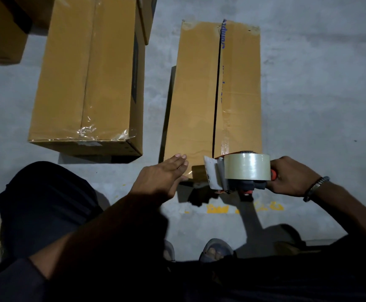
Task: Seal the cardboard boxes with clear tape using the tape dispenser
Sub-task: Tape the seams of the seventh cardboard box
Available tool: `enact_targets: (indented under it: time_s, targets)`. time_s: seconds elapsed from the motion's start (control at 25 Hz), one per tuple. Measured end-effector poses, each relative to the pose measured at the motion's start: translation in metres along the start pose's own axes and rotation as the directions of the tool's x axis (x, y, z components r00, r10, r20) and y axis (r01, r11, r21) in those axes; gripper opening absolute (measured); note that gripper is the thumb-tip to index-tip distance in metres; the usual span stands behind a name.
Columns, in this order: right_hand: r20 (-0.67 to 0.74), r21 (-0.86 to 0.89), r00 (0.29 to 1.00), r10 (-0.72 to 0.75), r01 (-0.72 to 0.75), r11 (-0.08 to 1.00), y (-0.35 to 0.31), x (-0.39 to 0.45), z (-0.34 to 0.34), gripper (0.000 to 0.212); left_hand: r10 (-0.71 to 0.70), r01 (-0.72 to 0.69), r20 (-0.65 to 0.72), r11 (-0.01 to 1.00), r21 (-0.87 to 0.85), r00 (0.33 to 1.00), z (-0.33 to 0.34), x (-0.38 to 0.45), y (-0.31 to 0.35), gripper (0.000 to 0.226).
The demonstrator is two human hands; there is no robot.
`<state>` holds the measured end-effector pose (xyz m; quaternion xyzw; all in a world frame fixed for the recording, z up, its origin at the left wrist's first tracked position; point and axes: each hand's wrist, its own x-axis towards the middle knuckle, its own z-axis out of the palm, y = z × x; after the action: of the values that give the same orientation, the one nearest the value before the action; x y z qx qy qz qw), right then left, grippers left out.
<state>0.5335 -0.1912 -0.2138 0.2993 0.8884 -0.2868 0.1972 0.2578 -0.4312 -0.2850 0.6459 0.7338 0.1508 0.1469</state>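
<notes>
Grey concrete floor [308, 105]. Taped box [86, 83] at left; unsealed box [195, 94] centre. Left hand [162, 175], fingers straight, touches its near end; right hand [291, 175] grips the dispenser [238, 171] handle. Cardboard likely light, stiff; steady the flap.

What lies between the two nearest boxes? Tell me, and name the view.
In the head view, only a strip of bare grey floor separates the taped left box from the right box. No tool or hand sits in that gap.
</notes>
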Motion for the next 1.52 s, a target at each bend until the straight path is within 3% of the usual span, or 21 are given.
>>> enact_targets:
  time_s: [0.12, 0.28, 0.44, 0.6, 0.72, 0.8, 0.88, 0.96, 1.04, 1.12, 1.2, 1.28, 1.4, 1.48, 1.52]
  targets:
    - [-0.005, 0.016, 1.0, -0.016, 0.016, 1.0, -0.002, -0.007, -0.002, 0.012, 0.043, -0.04, -0.054, 0.998, 0.046, 0.998, 0.007, 0.002, -0.002, 0.043]
    - [-0.051, -0.124, 0.998, -0.03, 0.024, 0.992, 0.008, -0.021, -0.01, 0.01, 0.062, -0.058, -0.077, 0.997, 0.049, 0.995, 0.002, 0.001, -0.002, 0.041]
    - [-0.05, -0.147, 0.998, -0.03, 0.023, 0.989, 0.015, -0.033, -0.011, 0.017, 0.046, -0.044, -0.067, 0.999, 0.023, 0.997, 0.0, 0.002, -0.002, 0.039]
    - [-0.036, -0.07, 0.999, 0.008, -0.01, 0.997, 0.028, -0.03, -0.002, 0.025, 0.054, -0.053, -0.044, 0.998, 0.033, 0.998, -0.001, 0.001, -0.001, 0.039]
    - [-0.029, 0.077, 0.998, 0.061, -0.058, 0.995, 0.043, -0.025, 0.018, 0.017, -0.056, 0.058, 0.039, 0.997, -0.04, 0.998, -0.01, 0.003, 0.006, 0.04]
    - [-0.012, 0.32, 1.0, 0.008, -0.004, 0.947, 0.042, -0.021, 0.025, 0.008, 0.017, -0.019, 0.103, 1.0, 0.017, 0.994, -0.019, 0.013, 0.006, 0.047]
    - [-0.001, 0.367, 0.998, -0.057, 0.054, 0.929, 0.037, -0.018, 0.026, 0.038, 0.231, -0.24, 0.247, 0.971, 0.009, 0.941, -0.024, 0.038, 0.008, 0.078]
    - [0.034, 0.443, 0.999, -0.021, 0.004, 0.897, 0.035, -0.015, 0.029, 0.061, 0.334, -0.322, 0.43, 0.941, -0.104, 0.838, -0.024, 0.066, 0.013, 0.106]
    - [0.022, 0.478, 1.0, -0.017, 0.005, 0.878, 0.034, -0.01, 0.033, 0.065, 0.377, -0.354, 0.427, 0.925, -0.137, 0.822, -0.007, 0.085, 0.015, 0.099]
    - [0.011, 0.524, 1.0, -0.013, 0.006, 0.851, 0.029, -0.011, 0.033, 0.063, 0.378, -0.413, 0.343, 0.91, 0.031, 0.86, 0.014, 0.087, 0.015, 0.083]
    - [-0.042, 0.468, 0.998, -0.045, 0.059, 0.882, 0.034, -0.014, 0.035, 0.067, 0.384, -0.453, 0.285, 0.86, 0.236, 0.878, 0.03, 0.082, 0.013, 0.074]
    - [-0.102, 0.363, 0.993, -0.062, 0.095, 0.927, 0.054, -0.01, 0.039, 0.066, 0.418, -0.478, 0.252, 0.836, 0.269, 0.873, 0.032, 0.081, 0.013, 0.072]
    - [-0.038, 0.024, 0.999, -0.004, 0.005, 1.0, 0.091, 0.004, 0.04, 0.044, 0.409, -0.477, 0.264, 0.828, 0.295, 0.873, 0.028, 0.079, 0.012, 0.072]
    - [0.023, -0.052, 0.998, 0.058, -0.057, 0.997, 0.124, 0.004, 0.039, 0.031, 0.404, -0.474, 0.269, 0.83, 0.293, 0.874, 0.031, 0.079, 0.013, 0.072]
    - [0.033, -0.047, 0.994, 0.108, -0.106, 0.993, 0.13, -0.002, 0.032, 0.016, 0.4, -0.469, 0.267, 0.837, 0.284, 0.877, 0.032, 0.079, 0.014, 0.073]
